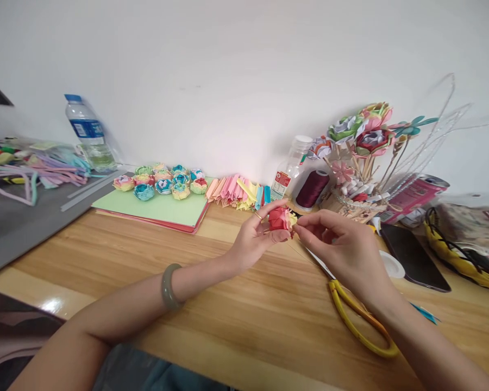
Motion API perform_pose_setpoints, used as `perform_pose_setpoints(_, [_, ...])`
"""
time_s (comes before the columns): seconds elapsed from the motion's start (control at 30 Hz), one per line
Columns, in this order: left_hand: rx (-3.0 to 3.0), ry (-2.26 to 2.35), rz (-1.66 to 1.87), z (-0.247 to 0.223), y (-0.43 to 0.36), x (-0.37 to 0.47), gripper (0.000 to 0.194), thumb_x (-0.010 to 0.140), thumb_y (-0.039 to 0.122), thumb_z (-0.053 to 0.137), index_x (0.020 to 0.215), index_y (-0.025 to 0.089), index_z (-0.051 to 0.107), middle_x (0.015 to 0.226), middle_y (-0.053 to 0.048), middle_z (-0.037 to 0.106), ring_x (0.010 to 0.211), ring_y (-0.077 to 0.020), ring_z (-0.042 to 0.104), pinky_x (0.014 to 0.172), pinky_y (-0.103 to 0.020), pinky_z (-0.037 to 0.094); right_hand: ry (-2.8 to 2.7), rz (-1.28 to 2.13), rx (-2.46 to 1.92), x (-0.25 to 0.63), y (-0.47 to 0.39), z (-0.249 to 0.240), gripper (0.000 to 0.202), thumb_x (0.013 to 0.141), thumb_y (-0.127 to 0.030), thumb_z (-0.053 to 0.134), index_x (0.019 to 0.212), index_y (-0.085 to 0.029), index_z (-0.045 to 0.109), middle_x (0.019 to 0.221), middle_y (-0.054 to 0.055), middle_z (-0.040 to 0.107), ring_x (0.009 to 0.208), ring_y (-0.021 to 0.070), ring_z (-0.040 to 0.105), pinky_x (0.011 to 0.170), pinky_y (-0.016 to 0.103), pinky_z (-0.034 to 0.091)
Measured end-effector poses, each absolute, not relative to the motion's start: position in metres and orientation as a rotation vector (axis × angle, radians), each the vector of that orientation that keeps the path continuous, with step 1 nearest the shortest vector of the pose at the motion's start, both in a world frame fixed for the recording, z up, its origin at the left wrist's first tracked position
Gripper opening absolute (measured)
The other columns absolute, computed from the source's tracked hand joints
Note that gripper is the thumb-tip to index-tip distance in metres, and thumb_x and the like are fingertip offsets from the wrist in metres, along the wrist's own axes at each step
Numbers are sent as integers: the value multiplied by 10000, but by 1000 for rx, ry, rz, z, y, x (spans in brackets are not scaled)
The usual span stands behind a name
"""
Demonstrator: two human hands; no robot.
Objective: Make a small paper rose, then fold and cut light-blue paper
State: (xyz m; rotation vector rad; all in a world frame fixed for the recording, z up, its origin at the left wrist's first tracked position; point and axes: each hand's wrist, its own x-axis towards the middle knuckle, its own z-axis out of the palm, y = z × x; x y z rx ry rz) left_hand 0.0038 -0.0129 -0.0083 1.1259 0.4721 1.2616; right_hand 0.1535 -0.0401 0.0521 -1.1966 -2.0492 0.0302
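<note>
A small red, pink and yellow paper flower (280,219) is held above the table between both hands. My left hand (256,234) has its fingers and thumb closed round the red side. My right hand (338,239) pinches at the yellow edge with thumb and forefinger. Scissors with yellow handles (361,320) lie partly under my right hand and forearm. Behind the hands stand folded paper strips (232,191) in pink, yellow and blue. Several finished paper flowers (163,186) sit in rows on a light green sheet (163,209) to the left.
A wooden table (228,309) runs below. At the back are a blue-capped bottle (87,133), a clear bottle (292,165), a maroon thread spool (311,189) and a flower holder (354,203). On the right lie a phone (415,258), a white lid (391,264) and a yellow pouch (460,260).
</note>
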Motion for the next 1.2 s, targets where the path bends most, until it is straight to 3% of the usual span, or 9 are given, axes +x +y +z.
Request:
perform_pose_setpoints(0.2, [1171, 563, 1342, -8, -13, 5, 540, 649, 279, 753, 1161, 274, 581, 1041, -20, 570, 915, -158, 567, 894, -331, 453, -2035, -243, -1153, 152, -42, 46, 114, 817, -219, 552, 772, -173, 645, 645, 1, 602, 558, 97, 533, 497, 220, 376])
perform_pose_setpoints(0.47, [1164, 569, 1357, -13, -12, 6, 569, 645, 272, 755, 1186, 273, 575, 1088, -29, 549, 953, -163, 551, 912, -324, 438, -1986, 513, -1392, 155, -32, 49, 175, 785, -315, 537, 754, -181, 645, 621, -6, 620, 519, 106, 504, 471, 224, 357])
perform_pose_setpoints(0.6, [1140, 558, 1353, -13, -13, 6, 564, 634, 275, 764, 1170, 275, 587, 1044, -15, 566, 908, -142, 555, 887, -308, 446, -1955, 654, -1407, 156, -29, 49, 270, 785, -381, 500, 759, -164, 659, 668, 17, 647, 577, 130, 546, 529, 237, 392])
perform_pose_setpoints(0.8, [1052, 525, 1272, -11, -13, 5, 559, 635, 311, 760, 1164, 248, 593, 923, -13, 618, 812, -128, 559, 755, -279, 489, -2012, 498, -1418, 158, -29, 46, 235, 787, -312, 479, 746, -167, 660, 660, 20, 661, 548, 124, 542, 515, 230, 391])
perform_pose_setpoints(1.0, [1027, 528, 1261, -12, -14, 6, 542, 651, 290, 751, 1167, 253, 591, 889, -1, 628, 794, -111, 565, 763, -268, 485, -2045, 169, -1389, 151, -36, 46, 201, 770, -232, 493, 754, -165, 682, 554, 1, 627, 442, 103, 495, 450, 223, 358])
perform_pose_setpoints(1.2, [1019, 502, 1285, -13, -12, 6, 562, 648, 294, 753, 1181, 255, 580, 878, 2, 628, 817, -124, 570, 773, -286, 492, -1929, 508, -1371, 153, -39, 49, 235, 796, -309, 516, 837, -163, 695, 605, 6, 652, 498, 115, 551, 469, 219, 403])
